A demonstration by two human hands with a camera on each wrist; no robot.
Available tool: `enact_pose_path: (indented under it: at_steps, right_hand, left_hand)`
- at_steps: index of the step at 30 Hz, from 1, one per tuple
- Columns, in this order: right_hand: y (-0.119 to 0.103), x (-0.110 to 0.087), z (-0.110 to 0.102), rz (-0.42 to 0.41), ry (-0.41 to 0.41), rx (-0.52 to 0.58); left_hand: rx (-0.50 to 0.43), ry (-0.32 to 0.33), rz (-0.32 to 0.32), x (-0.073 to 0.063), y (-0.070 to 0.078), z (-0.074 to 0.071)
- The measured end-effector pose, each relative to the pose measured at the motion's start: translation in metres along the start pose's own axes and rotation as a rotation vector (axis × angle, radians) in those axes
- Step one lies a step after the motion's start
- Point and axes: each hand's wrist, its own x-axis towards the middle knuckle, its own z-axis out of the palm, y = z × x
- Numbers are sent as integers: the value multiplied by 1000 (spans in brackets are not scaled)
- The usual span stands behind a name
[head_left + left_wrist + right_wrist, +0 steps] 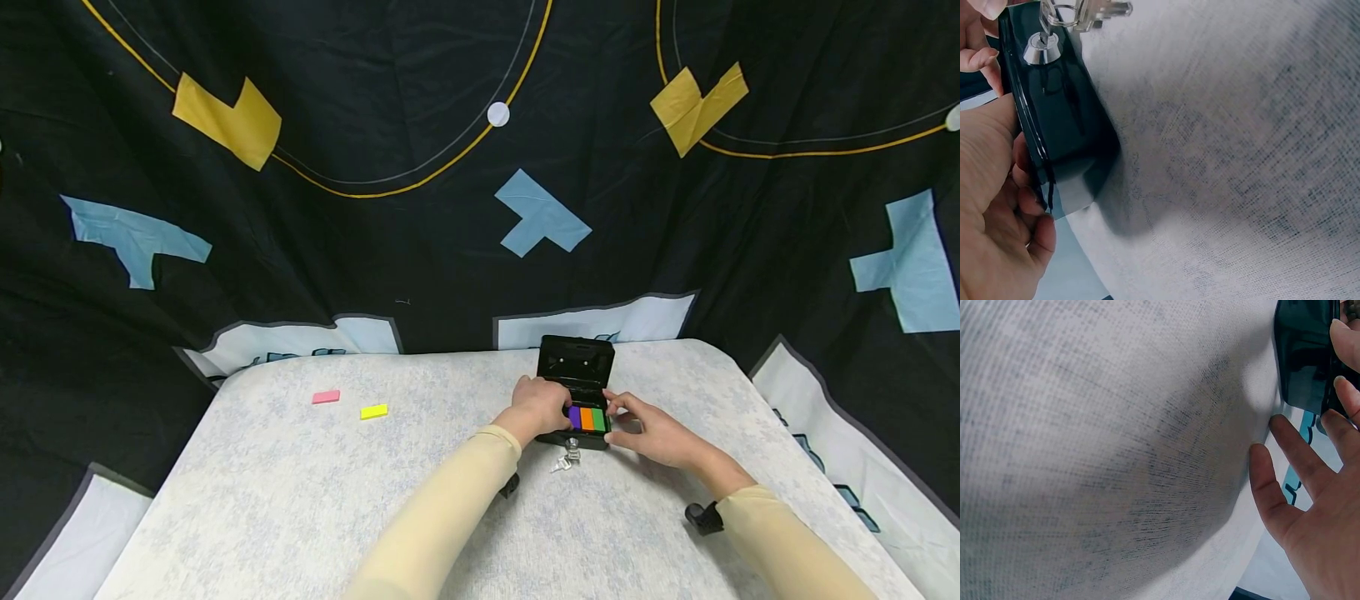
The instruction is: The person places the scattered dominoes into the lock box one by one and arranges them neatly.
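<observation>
Sleeves (442, 508) lead, in head view, to the left hand (542, 402) at blocks (587, 418) inside the box (576, 362), far right; left wrist view leaves its grip undeterminable; right wrist view shows the right hand (1325, 519), fingers apart, presumably steadying.

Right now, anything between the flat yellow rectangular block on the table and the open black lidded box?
Yes: the left hand, at the left edge of the black lidded box, stands across the straight line from the yellow rectangular block. Nothing else visible lies along that line.
</observation>
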Motion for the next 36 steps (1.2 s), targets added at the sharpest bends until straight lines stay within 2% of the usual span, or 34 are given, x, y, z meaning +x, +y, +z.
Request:
enact_pose_path:
  at_steps: [13,36]
  right_hand:
    - [-2,1,0,11,-4,13]
    - [-2,0,1,0,-3,21]
  left_hand:
    - [-22,-11,-24,2,1,1]
    - [-16,-5,-28,5,2,4]
